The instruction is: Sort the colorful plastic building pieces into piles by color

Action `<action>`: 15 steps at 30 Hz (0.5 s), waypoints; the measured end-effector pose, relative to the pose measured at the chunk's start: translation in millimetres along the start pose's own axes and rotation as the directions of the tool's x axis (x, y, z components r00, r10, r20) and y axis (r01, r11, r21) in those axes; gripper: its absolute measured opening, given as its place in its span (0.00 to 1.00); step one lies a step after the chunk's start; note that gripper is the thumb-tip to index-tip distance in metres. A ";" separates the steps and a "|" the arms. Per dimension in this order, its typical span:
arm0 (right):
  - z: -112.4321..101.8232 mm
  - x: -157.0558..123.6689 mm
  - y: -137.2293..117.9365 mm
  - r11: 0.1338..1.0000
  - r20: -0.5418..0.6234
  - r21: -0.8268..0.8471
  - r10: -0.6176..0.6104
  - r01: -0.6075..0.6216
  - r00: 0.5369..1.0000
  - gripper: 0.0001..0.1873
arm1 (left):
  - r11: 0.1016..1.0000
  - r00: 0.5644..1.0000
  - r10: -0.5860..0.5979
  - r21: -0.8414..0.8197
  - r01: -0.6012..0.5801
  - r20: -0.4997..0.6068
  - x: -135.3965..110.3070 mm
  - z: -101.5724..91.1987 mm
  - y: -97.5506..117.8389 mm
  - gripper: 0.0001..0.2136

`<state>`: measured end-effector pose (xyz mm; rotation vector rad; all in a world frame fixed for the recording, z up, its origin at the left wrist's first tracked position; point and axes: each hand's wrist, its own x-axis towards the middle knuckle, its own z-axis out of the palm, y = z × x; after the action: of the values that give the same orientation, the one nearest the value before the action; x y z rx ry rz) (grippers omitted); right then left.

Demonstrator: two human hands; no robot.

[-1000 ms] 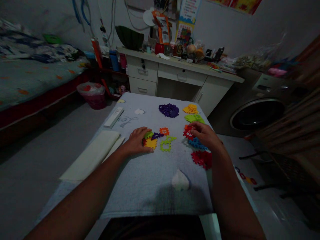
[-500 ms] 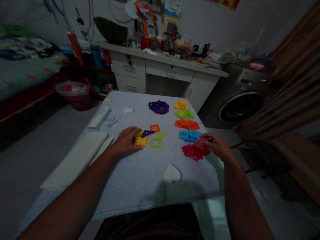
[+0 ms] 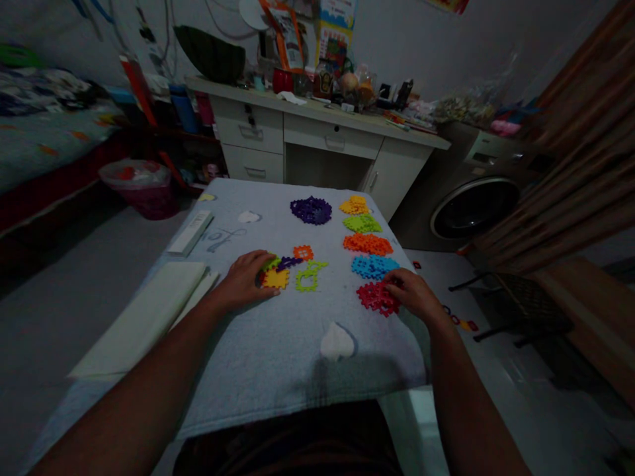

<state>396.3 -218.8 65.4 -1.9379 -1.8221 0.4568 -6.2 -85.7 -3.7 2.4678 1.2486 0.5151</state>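
My left hand [image 3: 248, 279] curls around a small cluster of toothed plastic building pieces, thumb and fingers on either side. A yellow piece [image 3: 276, 278] shows in front of the palm, with a green piece [image 3: 272, 262] by the fingertips and a purple piece [image 3: 289, 262] beyond. To the right lie an orange square piece [image 3: 303, 252] and light green pieces [image 3: 307, 277]. My right hand [image 3: 407, 291] pinches a red piece at the right side of the red pile [image 3: 376, 297]; the fingertips partly cover it.
Behind the red pile run blue [image 3: 373, 266], orange [image 3: 368, 244], green [image 3: 362, 223] and yellow [image 3: 354, 205] piles. A purple pile [image 3: 311, 210] lies at the far middle. A white box [image 3: 191, 233] and folded cloth [image 3: 143, 314] lie left. Several pieces lie on the floor near a stool [image 3: 526, 301].
My right hand has lowered a little at the red pile; the pinkish piece that stood raised at its fingertips now sits down among the red ones. My left hand stays at its cluster.
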 end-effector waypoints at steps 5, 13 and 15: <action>-1.9 1.1 -2.6 0.986 -0.034 -0.161 -0.036 0.030 0.999 0.06 | 1.000 1.000 -0.012 -0.009 0.012 0.011 -0.1 -1.7 1.6 0.36; 17.0 20.7 -70.4 0.970 0.019 -0.142 -0.199 0.199 0.980 0.10 | 1.000 1.000 -0.019 -0.021 0.020 0.021 -0.4 -3.7 4.8 0.36; 34.6 27.8 -95.0 0.958 0.124 -0.130 -0.239 0.254 0.963 0.11 | 0.999 1.000 -0.021 -0.029 0.022 0.015 -0.9 -4.3 6.2 0.36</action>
<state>299.7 -184.6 87.5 -1.7717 -2.1869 0.3596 -4.3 -89.4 2.6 2.4269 1.2519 0.5055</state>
